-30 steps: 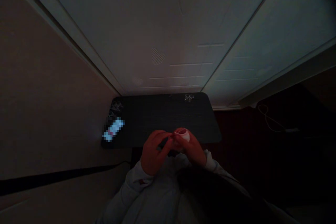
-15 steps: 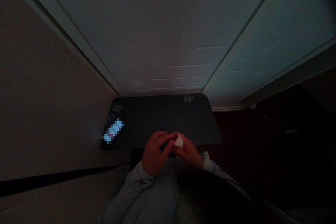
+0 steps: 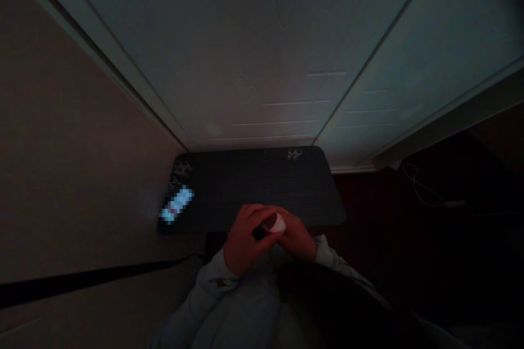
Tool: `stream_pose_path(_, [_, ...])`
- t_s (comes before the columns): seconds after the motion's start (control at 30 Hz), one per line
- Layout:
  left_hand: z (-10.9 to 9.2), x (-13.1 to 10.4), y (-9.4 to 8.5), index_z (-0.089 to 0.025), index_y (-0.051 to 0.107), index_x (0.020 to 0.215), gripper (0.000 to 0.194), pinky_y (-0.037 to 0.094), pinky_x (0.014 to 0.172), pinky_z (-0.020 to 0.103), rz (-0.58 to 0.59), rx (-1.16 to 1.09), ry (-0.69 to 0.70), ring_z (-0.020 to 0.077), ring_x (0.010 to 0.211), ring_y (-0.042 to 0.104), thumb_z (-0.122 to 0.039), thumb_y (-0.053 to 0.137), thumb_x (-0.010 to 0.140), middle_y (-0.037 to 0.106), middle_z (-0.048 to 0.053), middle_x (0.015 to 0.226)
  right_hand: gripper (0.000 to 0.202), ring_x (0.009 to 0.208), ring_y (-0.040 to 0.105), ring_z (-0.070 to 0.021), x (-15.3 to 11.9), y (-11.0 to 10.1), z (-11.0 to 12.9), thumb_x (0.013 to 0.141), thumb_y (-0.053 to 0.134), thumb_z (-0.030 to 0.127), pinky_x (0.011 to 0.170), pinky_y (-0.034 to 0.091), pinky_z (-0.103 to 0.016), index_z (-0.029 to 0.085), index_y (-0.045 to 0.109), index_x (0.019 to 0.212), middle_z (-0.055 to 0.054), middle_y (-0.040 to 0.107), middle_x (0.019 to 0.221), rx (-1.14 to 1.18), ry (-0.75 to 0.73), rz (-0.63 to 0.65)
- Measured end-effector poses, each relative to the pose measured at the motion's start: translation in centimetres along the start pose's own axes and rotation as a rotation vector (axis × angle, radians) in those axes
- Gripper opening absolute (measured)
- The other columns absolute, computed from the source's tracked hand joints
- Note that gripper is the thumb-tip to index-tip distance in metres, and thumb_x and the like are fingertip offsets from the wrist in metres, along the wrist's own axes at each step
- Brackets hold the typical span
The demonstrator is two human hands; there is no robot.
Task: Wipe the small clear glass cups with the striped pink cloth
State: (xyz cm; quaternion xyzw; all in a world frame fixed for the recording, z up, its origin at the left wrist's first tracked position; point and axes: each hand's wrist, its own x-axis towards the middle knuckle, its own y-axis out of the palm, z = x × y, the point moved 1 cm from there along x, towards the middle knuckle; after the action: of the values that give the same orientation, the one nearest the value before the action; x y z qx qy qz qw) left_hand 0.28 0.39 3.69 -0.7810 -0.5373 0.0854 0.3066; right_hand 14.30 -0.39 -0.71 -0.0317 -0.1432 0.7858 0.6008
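Observation:
A small white rounded object sits between my hands near the front edge of the dark table. Its exact kind is too dim to make out. My right hand is closed around its right side. From the left, my left hand curves in, with its thumb along the lower side of the object and its fingers reaching over the top. A dark gap shows between that thumb and the fingers. Part of the white object is hidden by the fingers.
A lit phone, blurred out, lies at the table's left end beside a clump of small clear pieces. More clear pieces rest by the back edge. A pale panelled wall stands behind. A white cable lies at right.
My left thumb has slid right along the underside of the white object, and the gap between thumb and fingers is wider. My right hand has hardly moved.

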Motion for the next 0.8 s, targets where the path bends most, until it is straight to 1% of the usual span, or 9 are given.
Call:
stream_pose_path(0.17, [0.0, 0.1, 0.2, -0.02, 0.058, 0.099, 0.033, 0.044, 0.077, 0.035, -0.016, -0.012, 0.007, 0.0207, 0.09, 0.052, -0.025, 0.063, 0.066, 0.058, 0.007, 0.094, 0.027, 0.097, 0.051, -0.0215, 0.0, 0.2, 0.0, 0.073, 0.053, 0.023, 0.087, 0.037, -0.038, 0.025, 0.059, 0.099, -0.006, 0.059, 0.103, 0.032, -0.016, 0.024])
stream_pose_path(0.3, [0.2, 0.0, 0.4, -0.02, 0.057, 0.096, 0.032, 0.044, 0.075, 0.034, -0.07, -0.028, -0.011, 0.0197, 0.086, 0.054, -0.02, 0.061, 0.064, 0.059, 0.006, 0.092, 0.03, 0.095, 0.051, -0.0212, 0.1, 0.3, -0.2, 0.071, 0.052, 0.019, 0.086, 0.038, -0.037, 0.024, 0.058, 0.1, -0.005, 0.059, 0.101, 0.036, 0.0, 0.029])
stream_pose_path(0.4, [0.1, -0.2, 0.3, -0.019, 0.055, 0.092, 0.03, 0.045, 0.072, 0.031, -0.112, -0.035, -0.08, 0.0178, 0.082, 0.055, -0.015, 0.058, 0.062, 0.059, 0.004, 0.089, 0.027, 0.087, 0.053, -0.02, 0.2, 0.2, 0.1, 0.07, 0.052, 0.019, 0.078, 0.04, -0.033, 0.022, 0.058, 0.097, -0.005, 0.06, 0.095, 0.008, 0.038, 0.046])
stream_pose_path(0.47, [0.1, -0.2, 0.1, -0.019, 0.055, 0.084, 0.022, 0.044, 0.068, 0.028, -0.139, -0.038, -0.141, 0.0157, 0.077, 0.056, -0.013, 0.057, 0.063, 0.059, 0.002, 0.082, 0.02, 0.078, 0.053, -0.0178, 0.2, 0.2, 0.5, 0.072, 0.052, 0.021, 0.071, 0.041, -0.03, 0.021, 0.058, 0.091, -0.004, 0.06, 0.086, -0.006, 0.063, 0.056])
stream_pose_path(0.57, [0.1, -0.3, 0.1, -0.019, 0.054, 0.075, 0.008, 0.044, 0.064, 0.025, -0.164, -0.055, -0.223, 0.0131, 0.07, 0.055, -0.017, 0.055, 0.068, 0.058, 0.0, 0.074, 0.008, 0.062, 0.048, -0.0127, 0.2, 0.5, 1.1, 0.074, 0.049, 0.023, 0.059, 0.038, -0.025, 0.02, 0.056, 0.078, 0.0, 0.055, 0.07, -0.022, 0.089, 0.046])
stream_pose_path(0.63, [0.2, -0.4, 0.2, -0.02, 0.055, 0.077, 0.007, 0.044, 0.064, 0.025, -0.169, -0.072, -0.241, 0.0127, 0.069, 0.055, -0.018, 0.053, 0.07, 0.059, -0.001, 0.074, 0.007, 0.056, 0.043, -0.0108, 0.3, 0.8, 1.4, 0.075, 0.047, 0.022, 0.054, 0.036, -0.023, 0.02, 0.053, 0.073, 0.002, 0.05, 0.062, -0.023, 0.088, 0.059])
stream_pose_path(0.7, [0.3, -0.6, 0.5, -0.02, 0.055, 0.081, 0.011, 0.044, 0.066, 0.025, -0.193, -0.086, -0.225, 0.013, 0.072, 0.054, -0.017, 0.052, 0.071, 0.058, -0.001, 0.076, 0.006, 0.057, 0.041, -0.0109, 0.4, 1.1, 1.6, 0.075, 0.045, 0.021, 0.054, 0.036, -0.023, 0.02, 0.051, 0.074, 0.002, 0.048, 0.062, -0.004, 0.069, 0.085])
stream_pose_path(0.8, [0.4, -0.8, 0.9, -0.02, 0.053, 0.083, 0.012, 0.043, 0.067, 0.026, -0.245, -0.153, -0.206, 0.0133, 0.074, 0.053, -0.017, 0.051, 0.072, 0.055, 0.0, 0.078, 0.01, 0.065, 0.044, -0.0134, 0.6, 1.2, 2.0, 0.077, 0.042, 0.021, 0.062, 0.038, -0.027, 0.02, 0.051, 0.08, -0.001, 0.05, 0.072, 0.038, 0.018, 0.085])
